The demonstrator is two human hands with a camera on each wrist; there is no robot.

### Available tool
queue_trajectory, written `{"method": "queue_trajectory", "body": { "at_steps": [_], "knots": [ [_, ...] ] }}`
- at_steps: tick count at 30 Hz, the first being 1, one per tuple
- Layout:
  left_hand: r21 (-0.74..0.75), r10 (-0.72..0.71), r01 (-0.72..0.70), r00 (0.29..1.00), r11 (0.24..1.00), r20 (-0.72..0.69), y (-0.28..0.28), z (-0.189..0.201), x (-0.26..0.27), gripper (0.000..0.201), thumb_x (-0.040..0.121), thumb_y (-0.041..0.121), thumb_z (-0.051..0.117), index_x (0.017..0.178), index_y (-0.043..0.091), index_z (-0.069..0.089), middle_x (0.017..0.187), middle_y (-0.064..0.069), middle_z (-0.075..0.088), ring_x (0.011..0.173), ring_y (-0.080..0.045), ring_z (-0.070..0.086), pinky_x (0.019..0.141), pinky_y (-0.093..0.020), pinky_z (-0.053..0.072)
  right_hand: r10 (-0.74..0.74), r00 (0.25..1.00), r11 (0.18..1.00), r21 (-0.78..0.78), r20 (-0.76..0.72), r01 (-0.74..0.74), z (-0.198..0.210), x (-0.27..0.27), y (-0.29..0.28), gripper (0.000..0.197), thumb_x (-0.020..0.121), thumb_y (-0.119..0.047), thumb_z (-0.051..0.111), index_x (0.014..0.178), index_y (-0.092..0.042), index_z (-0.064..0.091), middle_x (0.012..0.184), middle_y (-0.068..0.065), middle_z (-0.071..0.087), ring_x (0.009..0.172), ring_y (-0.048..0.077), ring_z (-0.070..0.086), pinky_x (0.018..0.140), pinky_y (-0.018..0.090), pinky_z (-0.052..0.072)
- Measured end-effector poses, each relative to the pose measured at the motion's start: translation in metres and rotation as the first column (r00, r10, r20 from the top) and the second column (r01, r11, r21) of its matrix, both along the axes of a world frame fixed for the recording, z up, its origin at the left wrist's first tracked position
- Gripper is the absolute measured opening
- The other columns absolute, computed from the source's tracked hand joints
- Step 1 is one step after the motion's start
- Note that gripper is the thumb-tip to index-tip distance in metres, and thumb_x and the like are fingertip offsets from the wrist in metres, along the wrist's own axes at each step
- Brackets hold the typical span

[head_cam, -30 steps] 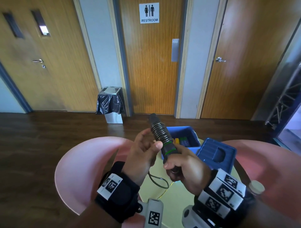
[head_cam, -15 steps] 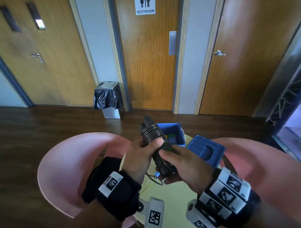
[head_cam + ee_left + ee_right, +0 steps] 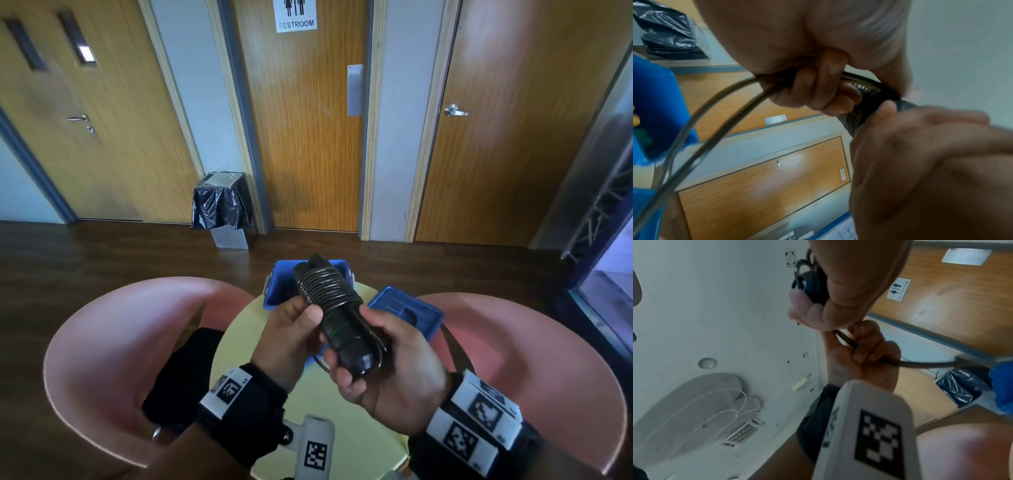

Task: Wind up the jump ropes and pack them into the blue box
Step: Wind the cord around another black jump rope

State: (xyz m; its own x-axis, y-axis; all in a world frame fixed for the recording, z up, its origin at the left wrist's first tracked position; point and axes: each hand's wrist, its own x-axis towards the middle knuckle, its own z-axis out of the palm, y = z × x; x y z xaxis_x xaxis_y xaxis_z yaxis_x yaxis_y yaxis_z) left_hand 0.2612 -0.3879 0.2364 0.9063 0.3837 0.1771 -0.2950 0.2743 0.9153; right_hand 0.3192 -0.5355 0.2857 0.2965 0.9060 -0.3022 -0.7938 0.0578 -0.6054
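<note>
Mid-frame in the head view, the open blue box [image 3: 274, 291] sits on the table [image 3: 239, 329], contents mostly hidden behind the rope bundle [image 3: 337, 315]. The right hand [image 3: 387, 363] wraps the bundle's lower handles; the left hand [image 3: 291, 335] pinches its coils. The left wrist view shows a loose rope loop [image 3: 701, 129] trailing lower left.

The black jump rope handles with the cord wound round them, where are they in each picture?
Head view: the black jump rope handles sit at centre, between both hands, in front of the blue plastic box.
Left wrist view: only a wound stretch shows, right of centre, under the fingers.
Right wrist view: the round handle end shows at the top, centre.
Shared landmark: the black bin bag.
</note>
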Motion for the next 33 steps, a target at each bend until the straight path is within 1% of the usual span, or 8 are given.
{"method": "queue_trajectory", "body": {
  "at_steps": [3,7,9,12,15,18,28,33],
  "knots": [
    [-0.011,-0.048,0.047,0.999,0.999,-0.009,-0.021,0.001,0.006,0.052,0.052,0.068,0.084,0.067,0.021,0.068,0.054,-0.002,0.058,0.046,-0.015,0.06,0.047,-0.025,0.052,0.102,0.988,0.988,0.131,-0.114,-0.086,-0.008,0.009,-0.011,0.044,0.088,-0.035,0.061,0.101,0.007,0.063,0.078,0.017,0.061,0.055,0.022,0.06,0.046,0.023,0.046],
    [-0.049,-0.034,0.035,0.999,0.998,0.021,-0.032,0.01,0.012,0.09,0.059,0.061,0.085,0.128,0.009,0.06,0.115,-0.028,0.062,0.102,-0.036,0.061,0.092,-0.047,0.049,0.227,0.95,0.955,0.24,-0.214,-0.174,-0.016,0.024,-0.021,0.049,0.091,-0.034,0.061,0.111,0.011,0.06,0.085,0.021,0.065,0.065,0.028,0.064,0.056,0.031,0.053],
    [-0.048,0.03,-0.029,0.999,0.998,0.023,-0.036,0.015,0.017,0.083,0.056,0.06,0.087,0.118,0.008,0.066,0.094,-0.025,0.064,0.078,-0.03,0.061,0.074,-0.038,0.051,0.252,0.954,0.963,0.141,-0.163,-0.23,-0.013,0.032,-0.022,0.052,0.09,-0.042,0.053,0.101,0.007,0.065,0.078,0.019,0.065,0.059,0.028,0.063,0.051,0.03,0.051],
    [-0.055,0.174,-0.176,0.984,0.983,-0.035,-0.035,0.019,0.022,0.053,0.057,0.045,0.084,0.094,0.012,0.07,0.073,-0.012,0.062,0.06,-0.024,0.056,0.054,-0.027,0.048,0.115,0.947,0.979,-0.193,0.301,-0.057,-0.001,0.039,-0.022,0.045,0.09,-0.047,0.051,0.091,-0.005,0.067,0.071,0.015,0.063,0.054,0.026,0.059,0.05,0.026,0.046],
    [0.05,0.266,-0.262,0.959,0.964,-0.096,-0.037,0.023,0.027,0.038,0.06,0.036,0.078,0.086,0.01,0.068,0.074,-0.004,0.068,0.066,-0.018,0.063,0.057,-0.027,0.05,0.15,0.587,0.961,-0.256,0.796,0.102,0.002,0.043,-0.025,0.032,0.082,-0.045,0.069,0.094,-0.016,0.059,0.073,0.0,0.061,0.064,0.016,0.059,0.059,0.03,0.047],
    [0.153,0.28,-0.266,0.957,0.952,-0.076,-0.045,0.026,0.029,0.034,0.064,0.02,0.078,0.091,0.002,0.067,0.075,0.0,0.071,0.069,-0.01,0.065,0.062,-0.02,0.051,0.3,0.164,0.93,-0.326,0.94,0.168,-0.002,0.042,-0.027,0.025,0.074,-0.039,0.065,0.084,-0.02,0.052,0.067,-0.006,0.052,0.063,0.013,0.053,0.062,0.041,0.046],
    [0.065,0.138,-0.138,0.99,0.988,-0.002,-0.05,0.023,0.022,0.046,0.071,0.017,0.075,0.115,0.008,0.067,0.1,-0.013,0.072,0.09,-0.028,0.066,0.069,-0.034,0.051,0.074,0.725,0.988,-0.147,0.685,0.039,0.005,0.041,-0.048,0.032,0.061,-0.017,0.058,0.083,0.006,0.059,0.072,0.021,0.062,0.05,0.026,0.051,0.052,0.031,0.04],
    [0.003,0.06,-0.06,0.998,0.998,-0.006,-0.055,0.024,0.016,0.076,0.069,0.031,0.085,0.127,-0.003,0.052,0.088,-0.014,0.067,0.054,-0.021,0.062,0.042,-0.025,0.045,0.076,0.854,0.997,-0.031,0.514,-0.07,0.002,0.041,-0.05,0.036,0.06,-0.016,0.057,0.087,0.006,0.059,0.075,0.027,0.059,0.049,0.025,0.048,0.051,0.031,0.036]
  ]
}}
